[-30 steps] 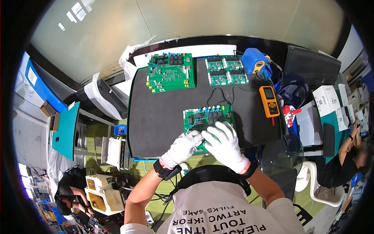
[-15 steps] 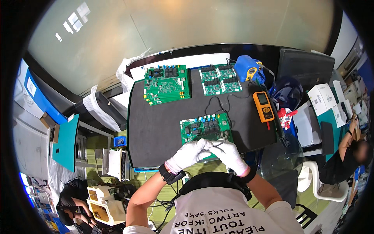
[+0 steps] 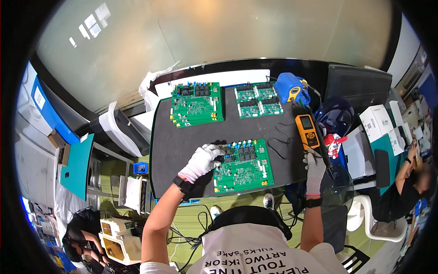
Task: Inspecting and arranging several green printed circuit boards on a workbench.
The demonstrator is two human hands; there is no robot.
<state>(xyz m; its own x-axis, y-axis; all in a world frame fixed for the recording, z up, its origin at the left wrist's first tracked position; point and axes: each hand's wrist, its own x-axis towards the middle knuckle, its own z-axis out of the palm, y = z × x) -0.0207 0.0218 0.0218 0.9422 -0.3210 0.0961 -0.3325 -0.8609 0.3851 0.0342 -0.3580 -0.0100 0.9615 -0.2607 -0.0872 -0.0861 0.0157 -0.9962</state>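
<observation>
A green circuit board [image 3: 244, 171] lies flat near the front of the dark work mat, with black blocks and blue parts along its far side. My left hand [image 3: 200, 162], in a white glove, is closed at the board's far left corner, its fingertips over the edge. At the mat's right side my gloved right hand [image 3: 315, 166] has its fingers bent by the lower end of an orange handheld meter [image 3: 308, 130]. Whatever those fingers hold is hidden. Between board and meter runs a thin black cable [image 3: 279, 148].
Stacked green boards [image 3: 196, 107] sit at the far left of the mat [image 3: 166, 160]. A panel of smaller boards [image 3: 259, 100] lies at the back, beside a blue-and-yellow device [image 3: 289, 86]. A dark monitor [image 3: 358, 86] stands far right. Other people work at both sides.
My hands have parted from together over the board's near edge. The left went to the board's far left corner, the right to the meter. The cable now lies right of the board.
</observation>
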